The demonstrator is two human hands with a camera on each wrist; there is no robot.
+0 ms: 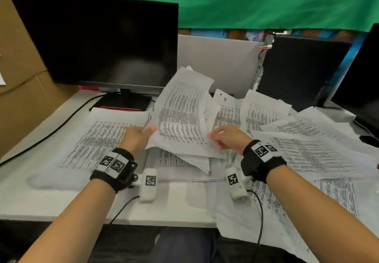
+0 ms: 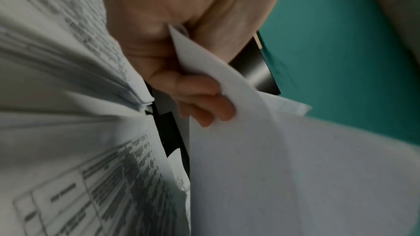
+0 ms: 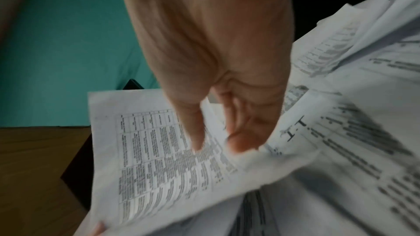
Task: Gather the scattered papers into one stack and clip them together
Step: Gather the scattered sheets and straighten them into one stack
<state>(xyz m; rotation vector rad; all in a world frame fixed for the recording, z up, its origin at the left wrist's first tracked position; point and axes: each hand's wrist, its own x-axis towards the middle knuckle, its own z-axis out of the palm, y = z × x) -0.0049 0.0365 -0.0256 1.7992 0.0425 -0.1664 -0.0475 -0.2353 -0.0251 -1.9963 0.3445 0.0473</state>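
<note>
A white desk (image 1: 30,201) is covered with loose papers (image 1: 307,152). Above its middle, the left hand (image 1: 136,137) pinches a small bunch of sheets (image 1: 182,119), lifted up. The right hand (image 1: 227,137) pinches its other side.

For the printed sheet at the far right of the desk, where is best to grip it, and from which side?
Probably pinch the far-right sheet at its near edge, coming from the right with the right hand. That edge overlaps the neighbouring sheet, so a thumb could slide under.

Printed papers (image 1: 307,152) scattered flat; several sheets (image 1: 180,119) lifted (curling).
</note>
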